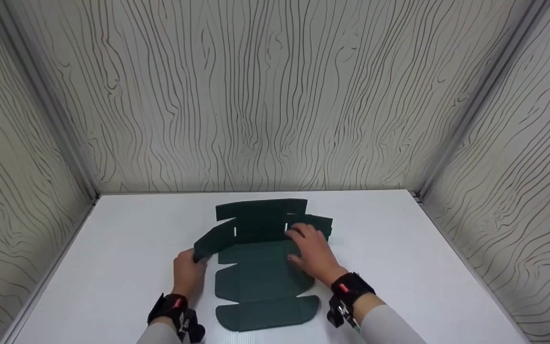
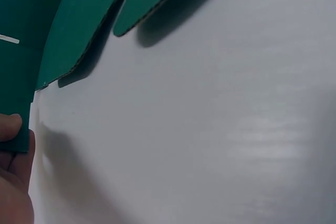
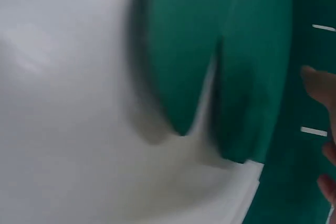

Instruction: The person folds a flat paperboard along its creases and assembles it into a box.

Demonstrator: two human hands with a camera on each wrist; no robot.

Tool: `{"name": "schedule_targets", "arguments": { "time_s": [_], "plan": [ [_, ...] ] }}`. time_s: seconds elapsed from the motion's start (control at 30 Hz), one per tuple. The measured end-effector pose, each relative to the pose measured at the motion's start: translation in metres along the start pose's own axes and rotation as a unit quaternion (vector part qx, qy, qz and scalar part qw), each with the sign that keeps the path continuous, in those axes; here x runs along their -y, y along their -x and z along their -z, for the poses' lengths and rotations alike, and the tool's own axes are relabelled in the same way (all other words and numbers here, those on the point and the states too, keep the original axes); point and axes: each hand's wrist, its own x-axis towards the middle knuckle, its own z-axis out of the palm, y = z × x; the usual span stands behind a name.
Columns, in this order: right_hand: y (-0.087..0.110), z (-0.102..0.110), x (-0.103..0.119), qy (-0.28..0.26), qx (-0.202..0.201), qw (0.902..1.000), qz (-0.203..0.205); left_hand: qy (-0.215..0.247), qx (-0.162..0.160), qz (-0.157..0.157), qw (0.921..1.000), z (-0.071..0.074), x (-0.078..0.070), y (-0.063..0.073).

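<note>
A dark green flat cardboard box blank with cut flaps lies on the white table, its far panel folded upward. At that panel's left end, my left hand pinches the corner of a side flap. The left wrist view shows the thumb on one face and fingers behind the flap. My right hand hovers over the blank's right side, near a slot, fingers slightly bent and apart. In the right wrist view, its fingers are partly out of frame; no hold on the cardboard shows.
The white tabletop extends around the blank on both sides. Panels with a wood-grain line pattern enclose the back and sides. Each wrist wears a black strap with a small camera.
</note>
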Motion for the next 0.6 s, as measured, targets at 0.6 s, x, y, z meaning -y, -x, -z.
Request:
{"name": "schedule_targets", "arguments": {
  "time_s": [0.6],
  "plan": [
    [-0.067, 0.040, 0.016, 0.052, 0.031, 0.9981, 0.010, -0.002, 0.008, 0.000, 1.0000, 0.000, 0.001, -0.003]
  ]
}}
